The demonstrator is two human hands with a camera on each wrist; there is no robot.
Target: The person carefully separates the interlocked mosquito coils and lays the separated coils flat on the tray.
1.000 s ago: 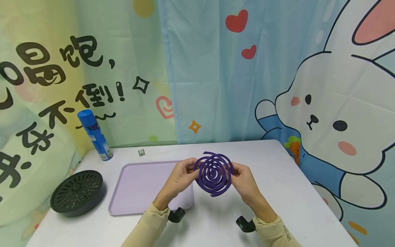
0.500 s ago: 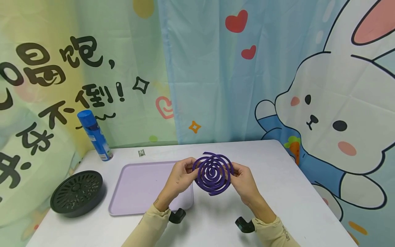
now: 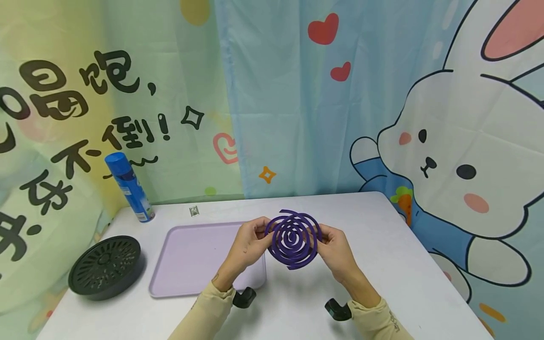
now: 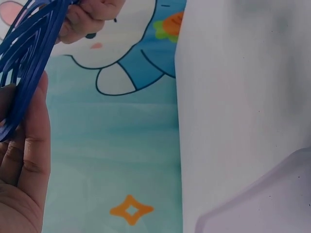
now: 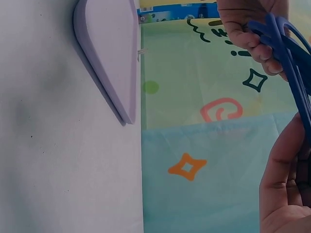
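Observation:
A purple spiral mosquito coil (image 3: pixel 292 240), which looks like a nested pair, is held up over the table in front of me. My left hand (image 3: pixel 246 248) pinches its left edge between thumb and fingers. On the opposite edge, my right hand (image 3: pixel 338 250) grips it the same way. Seen from the left wrist, the coil (image 4: pixel 43 58) is nearly edge-on, with left-hand fingers (image 4: pixel 36 141) behind it. The right wrist view shows the coil (image 5: pixel 290 73) side-on too, between both hands. The coil's face covers some of the fingertips in the head view.
A lilac tray (image 3: pixel 187 259) lies on the white table (image 3: pixel 408 293), partly behind the left hand. Left of it is a round black slotted holder (image 3: pixel 104 264). A blue spray can (image 3: pixel 131 189) and a small metal piece (image 3: pixel 194 211) stand farther back, before a printed curtain (image 3: pixel 272 94).
Both hands keep their hold on the coil, which has shifted very slightly to the left. The head view has turned a little.

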